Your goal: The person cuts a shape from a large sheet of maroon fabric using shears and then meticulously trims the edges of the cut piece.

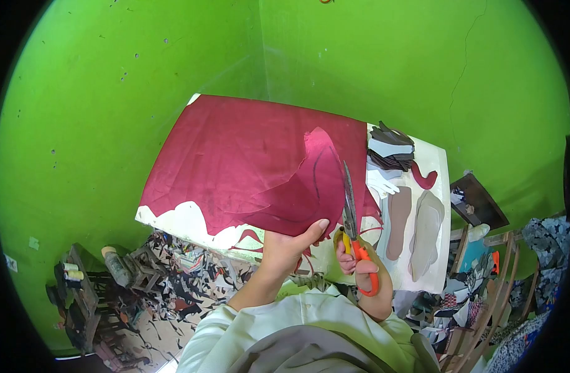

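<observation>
My left hand (285, 244) pinches the lower edge of a dark red fabric piece (316, 180), thumb on top; a dark curved line is drawn on it. My right hand (354, 266) is closed on orange-handled scissors (350, 208), blades pointing up and away, along the right edge of the held piece. A slim yellow item (346, 244) shows beside the handles in the same hand. Beneath the held piece, a large dark red fabric sheet (235, 137) covers most of the white table (435, 161). Narrow red offcuts (250, 235) lie at the table's front edge.
A stack of dark and pale cut pieces (390, 146), a curved red strip (425, 176), a brown sole-shaped piece (397, 224) and grey sole-shaped pieces (426, 233) lie on the right. Scraps (191, 283) litter the floor. A wooden rack (83, 298) stands left; green walls rise behind.
</observation>
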Demonstrator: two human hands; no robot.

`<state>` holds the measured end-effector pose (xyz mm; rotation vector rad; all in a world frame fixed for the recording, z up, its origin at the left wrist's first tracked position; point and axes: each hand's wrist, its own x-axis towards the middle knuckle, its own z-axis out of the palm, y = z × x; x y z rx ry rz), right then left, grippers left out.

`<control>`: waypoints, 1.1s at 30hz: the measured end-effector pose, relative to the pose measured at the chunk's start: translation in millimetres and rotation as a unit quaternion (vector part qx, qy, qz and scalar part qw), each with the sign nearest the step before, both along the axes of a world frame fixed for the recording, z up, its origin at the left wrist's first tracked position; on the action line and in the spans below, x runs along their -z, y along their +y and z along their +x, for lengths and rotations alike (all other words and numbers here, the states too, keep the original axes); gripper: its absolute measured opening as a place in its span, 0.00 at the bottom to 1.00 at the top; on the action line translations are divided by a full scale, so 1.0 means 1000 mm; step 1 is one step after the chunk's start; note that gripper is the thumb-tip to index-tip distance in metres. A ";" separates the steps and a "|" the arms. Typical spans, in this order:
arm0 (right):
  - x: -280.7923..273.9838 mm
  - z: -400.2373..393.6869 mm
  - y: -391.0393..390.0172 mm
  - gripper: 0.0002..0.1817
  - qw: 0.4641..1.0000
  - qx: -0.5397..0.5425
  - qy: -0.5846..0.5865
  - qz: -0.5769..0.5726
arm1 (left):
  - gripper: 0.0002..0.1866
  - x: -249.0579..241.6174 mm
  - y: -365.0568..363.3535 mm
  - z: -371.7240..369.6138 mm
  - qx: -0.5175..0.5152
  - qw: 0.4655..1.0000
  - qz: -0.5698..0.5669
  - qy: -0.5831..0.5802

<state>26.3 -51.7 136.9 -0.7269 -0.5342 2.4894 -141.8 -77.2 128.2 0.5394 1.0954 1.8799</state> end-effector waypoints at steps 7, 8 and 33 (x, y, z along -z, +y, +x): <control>0.076 0.009 0.005 0.18 0.982 0.024 -0.162 0.094 | 0.09 -0.002 0.000 -0.001 0.010 1.000 -0.014 -0.004; 0.073 0.008 0.005 0.18 0.980 0.022 -0.168 0.102 | 0.09 -0.001 0.000 -0.001 0.015 1.000 -0.017 -0.010; 0.052 0.000 0.005 0.18 0.978 0.022 -0.161 0.134 | 0.08 0.003 -0.001 -0.006 0.037 0.998 -0.019 0.047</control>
